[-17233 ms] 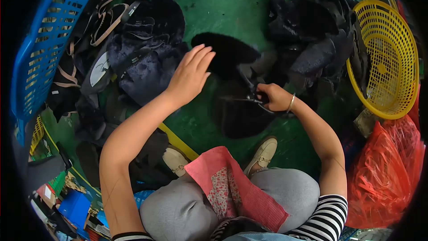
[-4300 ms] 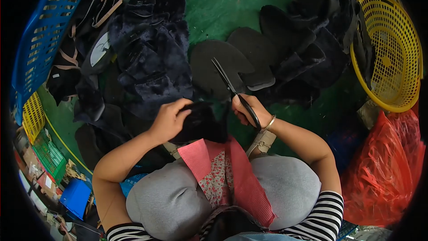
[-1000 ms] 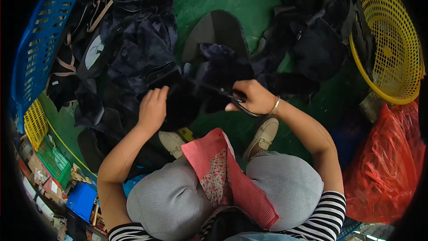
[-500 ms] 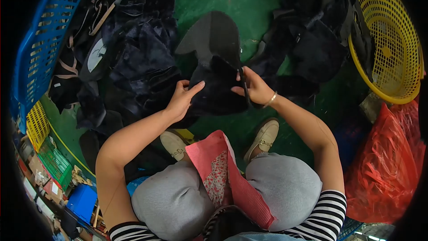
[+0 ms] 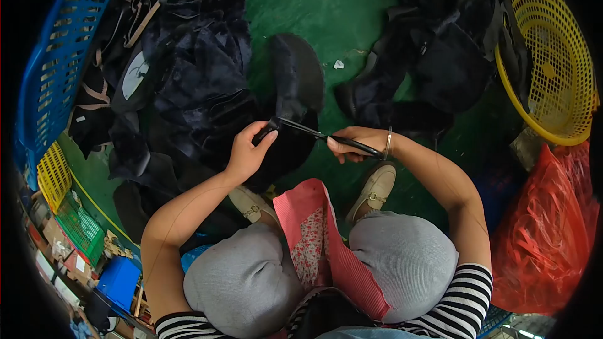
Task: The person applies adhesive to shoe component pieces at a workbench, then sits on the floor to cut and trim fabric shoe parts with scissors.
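Observation:
My right hand [image 5: 357, 142] is wrapped round the handles of black scissors [image 5: 308, 129], whose blades reach left toward my other hand. A dark, plush-looking fabric piece [image 5: 295, 78] hangs below the blades, its grey-black outer side curving away from me. My left hand [image 5: 247, 152] pinches this piece between thumb and fingers, close to the scissor tips. The tips touch or overlap the pinched edge; whether the blades are parted there I cannot make out.
Dark fabric pieces lie in a heap [image 5: 201, 81] at left and another heap [image 5: 449, 69] at right. A blue basket [image 5: 63, 56] stands at far left, a yellow basket [image 5: 546, 69] at far right. Red plastic bags [image 5: 540, 238] sit beside my right arm.
The fabric piece has been turned and lowered, so it looks narrower. The scissors have swung across to point left, and my left hand now grips by their tips.

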